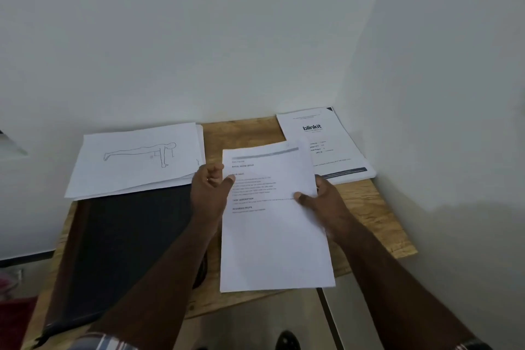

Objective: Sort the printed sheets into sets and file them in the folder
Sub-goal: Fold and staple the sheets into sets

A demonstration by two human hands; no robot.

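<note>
A bare strip of table point(241, 133) runs between the drawing stack point(136, 159) on the left and the blinkit stack point(321, 145) in the right corner. Walls point(255, 37) close the far and right sides. A dark folder point(127, 244) covers the near left.

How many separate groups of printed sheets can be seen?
3: the drawing pile lies back left, the blinkit pile back right, and the text sheets are held in both hands. Sheets underneath may be hidden.

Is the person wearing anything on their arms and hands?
No gloves or rings show: the left hand and right hand are bare, and both forearms are bare too. A striped sleeve in red, white and blue-grey peeks in at the bottom edge on the left arm. A dark band shows low on the right arm.
</note>
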